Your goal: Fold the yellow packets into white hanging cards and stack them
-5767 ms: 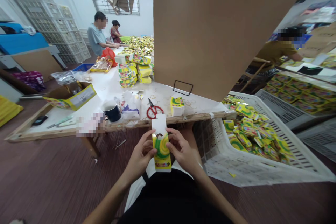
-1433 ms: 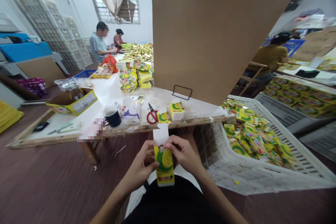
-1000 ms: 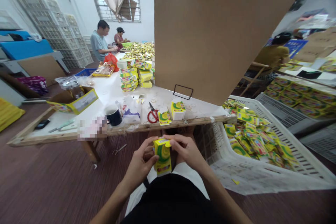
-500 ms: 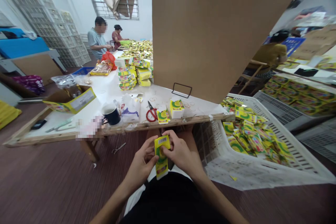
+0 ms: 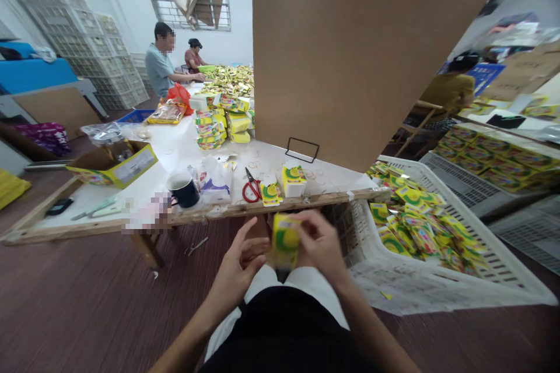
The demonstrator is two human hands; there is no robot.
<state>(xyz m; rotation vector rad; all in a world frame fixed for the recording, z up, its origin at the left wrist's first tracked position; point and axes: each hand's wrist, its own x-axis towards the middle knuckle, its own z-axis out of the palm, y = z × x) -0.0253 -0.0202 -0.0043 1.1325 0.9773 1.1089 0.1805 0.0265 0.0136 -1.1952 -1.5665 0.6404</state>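
A yellow and green printed packet, smeared by motion, is held over my lap by my right hand, thumb and fingers closed on its upper right edge. Just left of the packet is my left hand, fingers apart and holding nothing. On the table edge above lie a flat yellow card, a small stack of similar cards and red-handled scissors.
A white plastic crate full of yellow packets stands at my right. A tall cardboard sheet rises from the table. A dark mug and an open carton are at left. Two people work at the far end; another sits at right.
My left hand has come off the packet, its fingers spreading. My right hand has moved right and up slightly with the packet. The far person in light blue has stretched an arm toward the pile.
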